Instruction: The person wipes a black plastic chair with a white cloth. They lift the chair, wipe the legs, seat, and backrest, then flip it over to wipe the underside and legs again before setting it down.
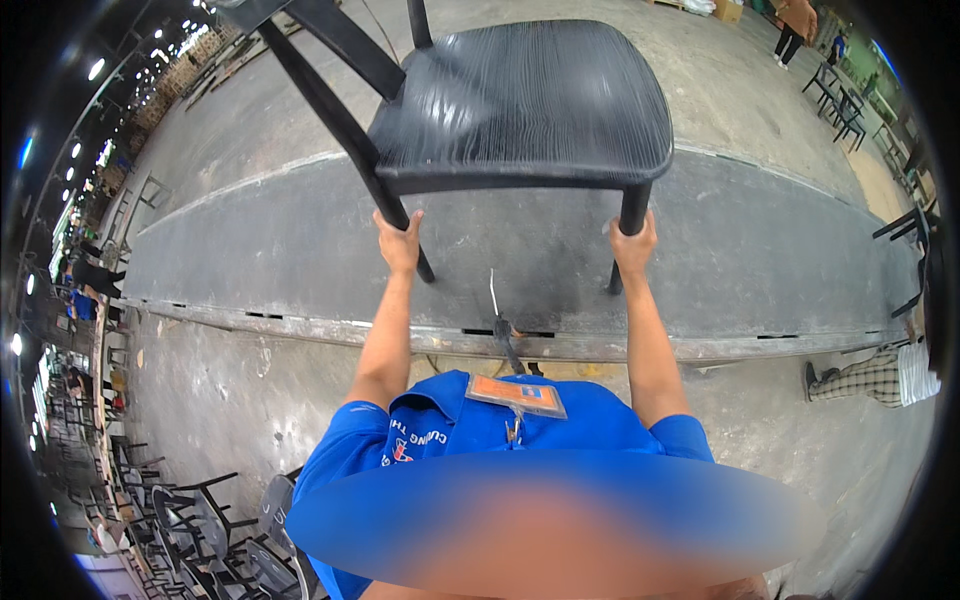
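Observation:
A black wooden chair [525, 100] with a grained, glossy seat stands in front of me on a long dark table [760, 230], its backrest toward the upper left. My left hand [398, 240] is wrapped round the chair's left near leg, below the seat. Round the right near leg my right hand [633, 245] is closed at about the same height. Between my arms, at the table's near edge, is a black air blow gun [505, 330] with a thin, pale nozzle pointing up. The far legs are mostly hidden by the seat.
Many black chairs [210, 520] crowd the floor at the lower left. More chairs [845, 110] stand at the far right. A person in checked trousers [870, 380] is near the table's right end; another person [795, 25] is far off at the upper right.

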{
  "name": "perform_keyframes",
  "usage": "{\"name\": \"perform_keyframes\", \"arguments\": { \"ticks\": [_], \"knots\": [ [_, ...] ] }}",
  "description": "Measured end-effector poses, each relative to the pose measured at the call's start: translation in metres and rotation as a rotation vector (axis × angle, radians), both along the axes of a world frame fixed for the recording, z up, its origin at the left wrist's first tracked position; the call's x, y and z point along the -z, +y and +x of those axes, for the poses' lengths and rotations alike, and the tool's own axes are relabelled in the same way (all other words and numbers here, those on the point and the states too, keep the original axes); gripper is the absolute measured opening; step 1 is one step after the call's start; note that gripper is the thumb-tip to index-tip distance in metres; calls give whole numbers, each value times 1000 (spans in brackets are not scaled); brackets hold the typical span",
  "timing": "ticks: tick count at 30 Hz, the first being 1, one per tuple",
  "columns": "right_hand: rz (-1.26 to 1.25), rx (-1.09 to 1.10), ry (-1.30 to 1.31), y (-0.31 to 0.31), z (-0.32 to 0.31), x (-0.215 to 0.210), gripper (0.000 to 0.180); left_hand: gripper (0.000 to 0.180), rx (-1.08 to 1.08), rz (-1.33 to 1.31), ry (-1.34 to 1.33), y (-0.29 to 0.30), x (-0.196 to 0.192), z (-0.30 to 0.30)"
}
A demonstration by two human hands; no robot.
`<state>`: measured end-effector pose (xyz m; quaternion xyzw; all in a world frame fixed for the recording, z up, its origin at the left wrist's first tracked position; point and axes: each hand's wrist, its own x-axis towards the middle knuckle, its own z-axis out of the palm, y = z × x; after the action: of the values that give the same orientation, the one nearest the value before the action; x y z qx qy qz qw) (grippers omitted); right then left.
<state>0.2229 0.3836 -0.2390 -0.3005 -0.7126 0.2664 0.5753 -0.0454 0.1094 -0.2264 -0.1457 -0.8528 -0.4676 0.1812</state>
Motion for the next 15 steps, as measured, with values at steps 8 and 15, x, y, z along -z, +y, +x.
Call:
{"name": "perform_keyframes", "arguments": {
  "ticks": [8, 15],
  "knots": [
    [109, 58, -194, -1, 5, 0, 29, 48, 227, 264, 1090, -26, -269, -17],
    [70, 124, -624, -1, 13, -1, 59, 32, 368, 174, 669, 13, -405, -54]
  ]
}}
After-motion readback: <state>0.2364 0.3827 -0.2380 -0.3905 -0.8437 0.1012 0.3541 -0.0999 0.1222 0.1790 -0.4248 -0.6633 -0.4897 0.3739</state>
